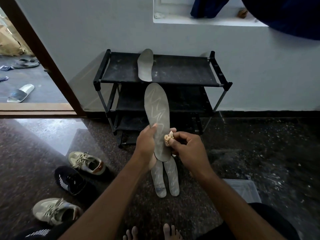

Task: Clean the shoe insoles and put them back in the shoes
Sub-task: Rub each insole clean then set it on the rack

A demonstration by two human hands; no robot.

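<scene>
Your bare toes (150,233) show at frame bottom. Your left hand (145,144) grips the raised insole (156,118) by its heel end; your right hand (188,149) pinches a small cloth wad (168,137) against its edge. Two insoles (165,179) lie on the floor (242,153) below, a fourth insole (145,64) on the shoe rack (181,71), sneakers (86,163) at left.

Our left hand (146,144) and right hand (189,149) are bare: we see no gloves, rings or wristbands. Both forearms run uncovered to the bottom edge of the view, with no sleeve showing on either. Our fingers (180,135) carry short, plain nails. At the lower right we wear dark, black-looking clothing (270,220) over the leg. Our feet (166,231) are bare too, toes uncovered, with no socks or sandals on them.
</scene>
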